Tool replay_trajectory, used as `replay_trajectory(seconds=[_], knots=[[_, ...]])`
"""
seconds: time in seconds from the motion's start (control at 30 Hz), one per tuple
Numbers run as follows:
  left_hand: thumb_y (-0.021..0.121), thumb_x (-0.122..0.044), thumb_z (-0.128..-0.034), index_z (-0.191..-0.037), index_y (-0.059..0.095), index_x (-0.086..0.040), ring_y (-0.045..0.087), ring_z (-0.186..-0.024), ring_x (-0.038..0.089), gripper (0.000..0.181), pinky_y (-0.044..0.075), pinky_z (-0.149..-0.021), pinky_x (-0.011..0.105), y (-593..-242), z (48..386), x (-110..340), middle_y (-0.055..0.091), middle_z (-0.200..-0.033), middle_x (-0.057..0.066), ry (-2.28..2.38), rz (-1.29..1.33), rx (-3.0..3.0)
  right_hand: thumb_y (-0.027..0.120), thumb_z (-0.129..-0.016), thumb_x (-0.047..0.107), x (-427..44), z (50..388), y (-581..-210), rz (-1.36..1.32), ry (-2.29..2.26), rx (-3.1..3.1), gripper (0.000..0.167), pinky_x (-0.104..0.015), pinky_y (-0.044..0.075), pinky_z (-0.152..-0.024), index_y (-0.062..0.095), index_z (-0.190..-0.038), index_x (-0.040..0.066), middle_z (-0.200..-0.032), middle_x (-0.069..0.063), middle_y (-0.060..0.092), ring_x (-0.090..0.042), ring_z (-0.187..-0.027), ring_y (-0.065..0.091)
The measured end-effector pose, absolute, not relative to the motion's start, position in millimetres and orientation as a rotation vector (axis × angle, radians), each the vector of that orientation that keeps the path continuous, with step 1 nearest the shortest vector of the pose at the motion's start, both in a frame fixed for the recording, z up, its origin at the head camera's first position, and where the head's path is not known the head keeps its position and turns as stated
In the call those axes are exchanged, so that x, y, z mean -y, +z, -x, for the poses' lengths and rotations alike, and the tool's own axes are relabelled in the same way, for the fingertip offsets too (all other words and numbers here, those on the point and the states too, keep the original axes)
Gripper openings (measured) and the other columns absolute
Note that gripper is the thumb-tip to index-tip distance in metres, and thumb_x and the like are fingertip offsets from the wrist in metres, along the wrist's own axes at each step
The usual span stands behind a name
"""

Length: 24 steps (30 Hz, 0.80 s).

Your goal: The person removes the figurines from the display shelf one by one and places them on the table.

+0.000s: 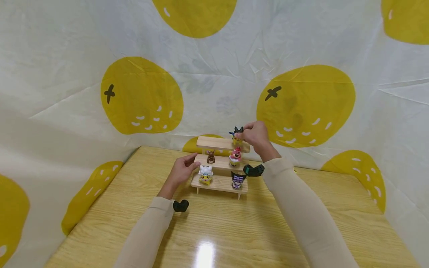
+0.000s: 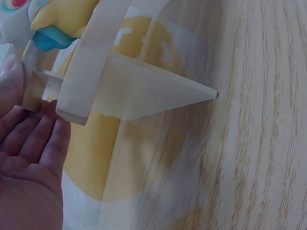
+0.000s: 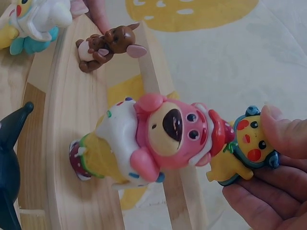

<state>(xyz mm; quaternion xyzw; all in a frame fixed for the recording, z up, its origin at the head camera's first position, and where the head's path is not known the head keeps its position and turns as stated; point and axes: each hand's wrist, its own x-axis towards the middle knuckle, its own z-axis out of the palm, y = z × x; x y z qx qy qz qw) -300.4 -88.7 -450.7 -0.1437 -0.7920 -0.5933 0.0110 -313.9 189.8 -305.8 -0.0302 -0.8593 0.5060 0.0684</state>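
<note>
Head view faces forward and down; nearer wrist views share the shelf (image 1: 214, 142).

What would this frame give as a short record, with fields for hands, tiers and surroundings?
Right hand: pinches yellow hooded figurine at the right end of the top tier; contact with it unclear
Left hand: grips the left end of the middle tier
On middle tier: brown figurine left, pink bear figurine right
On bottom tier: white-hatted figurine left, black-and-purple figurine right
Surface: wood-grain table
Behind: pale cloth, yellow print
</note>
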Motion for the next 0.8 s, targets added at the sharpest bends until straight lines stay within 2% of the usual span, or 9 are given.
replay_trajectory(seconds=[0.1,0.3,0.53,0.73,0.8], knots=[[0.064,-0.015,-0.1049,-0.154,0.05,-0.002,0.055,-0.141,0.037,0.052,0.052,-0.112,0.048,-450.9,301.1,88.8,0.053,-0.154,0.024,-1.843,0.451,2.471,0.083,-0.091,0.017,-191.0,313.1,-305.8,0.1,1.509,2.593,0.047,-0.033,0.028,-0.056,0.051,-0.057,0.013,-0.056,0.003,0.029,-0.023,-0.064,0.032],[0.064,-0.014,-0.105,-0.153,0.05,0.0,0.055,-0.142,0.037,0.052,0.051,-0.113,0.048,-451.2,302.0,88.6,0.054,-0.154,0.024,-1.847,0.443,2.468,0.083,-0.091,0.017,-194.5,312.0,-307.0,0.108,1.495,2.593,0.049,-0.033,0.027,-0.056,0.048,-0.057,0.014,-0.057,0.004,0.026,-0.023,-0.065,0.031],[0.063,-0.013,-0.1051,-0.153,0.049,0.001,0.056,-0.141,0.037,0.052,0.052,-0.112,0.047,-450.4,300.8,87.7,0.054,-0.153,0.025,-1.857,0.425,2.469,0.083,-0.091,0.017,-198.8,308.2,-306.8,0.13,1.48,2.592,0.041,-0.035,0.03,-0.06,0.056,-0.06,0.01,-0.058,0.001,0.04,-0.027,-0.076,0.04],[0.063,-0.013,-0.1051,-0.154,0.048,0.002,0.056,-0.14,0.037,0.053,0.052,-0.113,0.047,-450.8,300.9,87.7,0.054,-0.154,0.024,-1.843,0.429,2.474,0.083,-0.091,0.019,-203.0,307.3,-306.8,0.17,1.47,2.602,0.024,-0.036,0.038,-0.068,0.07,-0.078,0.003,-0.079,-0.006,0.058,-0.028,-0.091,0.048],[0.063,-0.013,-0.1051,-0.154,0.048,0.003,0.056,-0.14,0.038,0.053,0.051,-0.113,0.048,-450.8,300.8,87.7,0.054,-0.153,0.025,-1.836,0.435,2.474,0.083,-0.091,0.019,-204.4,307.3,-307.1,0.177,1.47,2.605,0.022,-0.036,0.039,-0.069,0.072,-0.081,0.002,-0.083,-0.007,0.059,-0.029,-0.092,0.049]])
